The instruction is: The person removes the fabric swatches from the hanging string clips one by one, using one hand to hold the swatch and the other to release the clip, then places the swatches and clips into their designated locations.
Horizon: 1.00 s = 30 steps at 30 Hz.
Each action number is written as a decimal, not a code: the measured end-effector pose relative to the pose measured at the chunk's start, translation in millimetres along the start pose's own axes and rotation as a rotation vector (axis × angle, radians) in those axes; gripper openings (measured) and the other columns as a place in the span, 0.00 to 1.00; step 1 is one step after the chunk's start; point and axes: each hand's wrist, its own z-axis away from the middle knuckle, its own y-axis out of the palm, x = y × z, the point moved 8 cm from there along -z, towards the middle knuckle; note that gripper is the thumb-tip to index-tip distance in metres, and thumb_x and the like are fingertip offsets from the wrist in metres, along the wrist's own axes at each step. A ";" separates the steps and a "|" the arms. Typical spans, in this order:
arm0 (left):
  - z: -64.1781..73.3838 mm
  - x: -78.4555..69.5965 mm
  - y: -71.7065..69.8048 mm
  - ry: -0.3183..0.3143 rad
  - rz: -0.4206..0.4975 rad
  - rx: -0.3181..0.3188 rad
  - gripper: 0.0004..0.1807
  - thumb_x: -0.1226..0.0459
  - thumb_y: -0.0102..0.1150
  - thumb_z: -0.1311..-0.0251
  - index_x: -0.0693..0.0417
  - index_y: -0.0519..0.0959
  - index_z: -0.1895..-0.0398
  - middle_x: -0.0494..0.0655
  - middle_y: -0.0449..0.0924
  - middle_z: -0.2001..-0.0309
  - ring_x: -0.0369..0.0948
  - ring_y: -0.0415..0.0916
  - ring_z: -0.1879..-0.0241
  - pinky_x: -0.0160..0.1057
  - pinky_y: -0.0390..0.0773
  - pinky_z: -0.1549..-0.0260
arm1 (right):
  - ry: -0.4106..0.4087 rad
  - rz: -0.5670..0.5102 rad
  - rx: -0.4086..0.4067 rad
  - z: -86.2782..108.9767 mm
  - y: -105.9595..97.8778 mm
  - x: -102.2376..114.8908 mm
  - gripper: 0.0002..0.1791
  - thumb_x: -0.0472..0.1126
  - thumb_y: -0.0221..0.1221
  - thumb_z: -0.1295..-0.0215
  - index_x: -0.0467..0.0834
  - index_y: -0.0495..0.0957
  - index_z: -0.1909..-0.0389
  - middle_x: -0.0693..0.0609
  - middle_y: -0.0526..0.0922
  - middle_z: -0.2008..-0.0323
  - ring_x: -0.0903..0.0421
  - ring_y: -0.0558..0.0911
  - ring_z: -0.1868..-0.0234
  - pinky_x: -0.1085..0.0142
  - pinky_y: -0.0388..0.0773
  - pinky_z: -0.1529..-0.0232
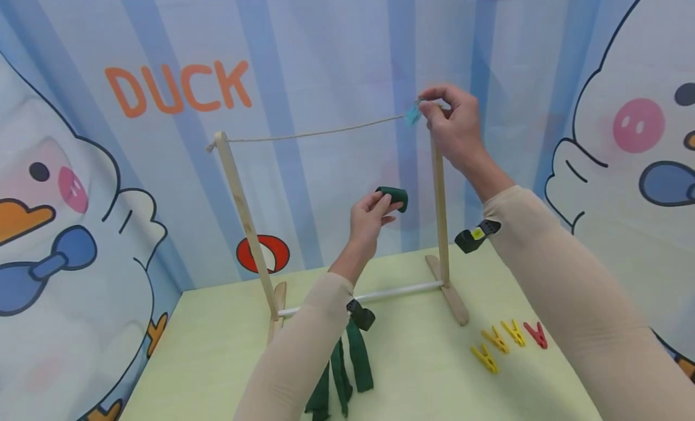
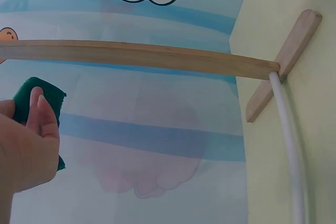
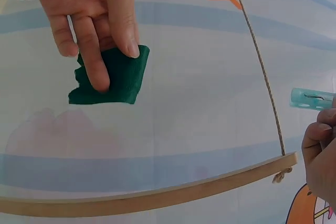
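Note:
My left hand pinches a folded strip of dark green cloth between thumb and fingers, below the string and left of the right post. In the left wrist view the cloth bends over the fingers. Up by the right end of the string, my right hand pinches a translucent teal clothespin. In the right wrist view this clothespin appears beside the string; whether it touches the string I cannot tell. The string runs between two upright wooden posts.
More dark green cloth strips lie on the pale yellow table, partly behind the left sleeve. Several yellow clothespins and a red clothespin lie at the right. A white rod joins the posts low down. A duck-print curtain hangs behind.

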 end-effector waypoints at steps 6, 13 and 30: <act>9.7 11.0 -3.9 -0.040 -0.003 0.010 0.23 0.64 0.56 0.28 0.64 0.71 0.33 0.56 0.82 0.47 0.40 0.85 0.56 0.37 0.82 0.57 | 0.008 0.038 0.066 31.9 -13.6 -3.2 0.12 0.36 0.58 0.27 0.33 0.79 0.49 0.46 0.79 0.50 0.63 0.76 0.78 0.71 0.68 0.77; 21.5 18.3 -14.8 -0.041 -0.017 0.007 0.23 0.64 0.56 0.28 0.64 0.72 0.34 0.57 0.82 0.46 0.47 0.84 0.50 0.39 0.82 0.55 | 0.003 0.071 0.133 62.3 -29.8 -13.9 0.12 0.33 0.56 0.27 0.32 0.78 0.47 0.54 0.78 0.69 0.62 0.68 0.84 0.70 0.62 0.83; 65.0 62.9 -44.1 -0.181 -0.047 -0.022 0.22 0.64 0.57 0.28 0.65 0.72 0.36 0.59 0.82 0.45 0.49 0.83 0.50 0.41 0.82 0.55 | 0.180 0.305 0.279 151.2 -75.0 -84.2 0.17 0.38 0.54 0.24 0.31 0.74 0.42 0.37 0.79 0.50 0.68 0.77 0.61 0.80 0.75 0.64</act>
